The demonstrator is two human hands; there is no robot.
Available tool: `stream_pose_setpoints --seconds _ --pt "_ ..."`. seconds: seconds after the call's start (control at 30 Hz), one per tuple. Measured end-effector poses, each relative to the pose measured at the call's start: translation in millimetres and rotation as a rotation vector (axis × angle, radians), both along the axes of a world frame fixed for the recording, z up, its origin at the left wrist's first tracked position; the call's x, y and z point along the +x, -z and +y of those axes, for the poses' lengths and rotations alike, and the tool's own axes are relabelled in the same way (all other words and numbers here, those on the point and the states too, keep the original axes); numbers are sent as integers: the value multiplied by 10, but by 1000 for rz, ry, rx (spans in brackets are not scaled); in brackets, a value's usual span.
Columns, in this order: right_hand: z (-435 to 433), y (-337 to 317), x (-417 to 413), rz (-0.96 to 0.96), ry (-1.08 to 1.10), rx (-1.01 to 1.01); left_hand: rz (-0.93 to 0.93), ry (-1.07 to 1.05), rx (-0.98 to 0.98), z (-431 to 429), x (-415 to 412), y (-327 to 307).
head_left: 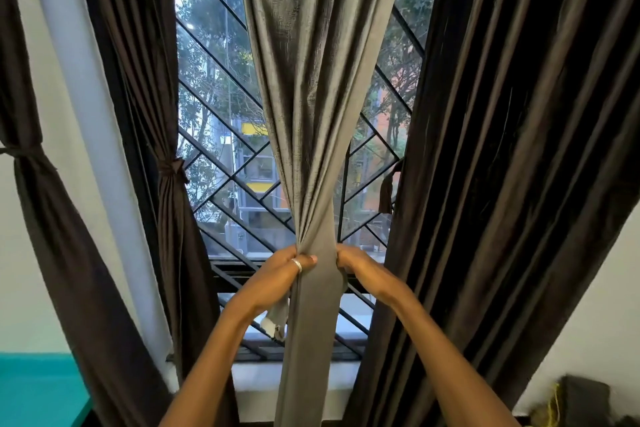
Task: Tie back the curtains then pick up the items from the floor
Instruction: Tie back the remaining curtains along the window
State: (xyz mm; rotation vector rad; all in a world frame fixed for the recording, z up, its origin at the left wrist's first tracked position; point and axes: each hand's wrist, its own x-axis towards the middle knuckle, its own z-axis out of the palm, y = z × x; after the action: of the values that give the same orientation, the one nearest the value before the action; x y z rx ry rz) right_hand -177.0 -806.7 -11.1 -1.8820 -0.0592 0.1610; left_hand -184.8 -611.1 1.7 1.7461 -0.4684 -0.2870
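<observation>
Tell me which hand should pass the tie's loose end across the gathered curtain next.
Probably the left. The tie strip hangs loose right beneath the left hand, which grips the grey curtain; the right hand pinches the opposite edge and can hold the gather.

We've got just one wide-angle head view, facing the black diamond-grilled window, close up on the gathered grey fabric curtain
</observation>
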Motion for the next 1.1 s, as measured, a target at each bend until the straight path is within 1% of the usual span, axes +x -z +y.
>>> stream_pose_setpoints --seconds 0.03,0.1,0.17,0.23,0.3,0.37,0.4,0.47,0.57,0.63,0.73,0.8,0.97,1.1 --pt "15 7 -5 21 -17 19 13 5 1 24 8 4" --pt "11 51 14 44 30 -12 26 16 3 73 26 17" --pt "-45 97 14 8 16 -137 23 14 2 102 47 40" --pt "-52 52 -47 -69 11 -265 -18 -43 14 98 74 82" --pt "-48 -58 -134 -172 75 -314 -116 -217 43 59 93 131" --pt "-41 -136 -191 -245 116 -314 -286 -452 96 3 104 160" --pt "-31 -155 -208 -258 130 -296 -371 -536 120 -26 97 163" --pt "0 -150 -252 -236 160 -206 -528 -626 169 -82 70 167" --pt "50 -128 -332 -143 184 55 -717 -674 298 -151 22 179" --pt "80 -103 -372 -109 189 212 -779 -679 356 -192 -16 180" --pt "105 -55 -432 -44 169 507 -764 -677 355 -227 0 156" --pt "112 2 -472 -51 130 565 -710 -661 326 -228 46 138" --pt "226 146 -524 -116 98 574 -526 -542 214 -190 90 101" --pt "349 188 -557 -211 116 353 -446 -464 203 -141 87 64"
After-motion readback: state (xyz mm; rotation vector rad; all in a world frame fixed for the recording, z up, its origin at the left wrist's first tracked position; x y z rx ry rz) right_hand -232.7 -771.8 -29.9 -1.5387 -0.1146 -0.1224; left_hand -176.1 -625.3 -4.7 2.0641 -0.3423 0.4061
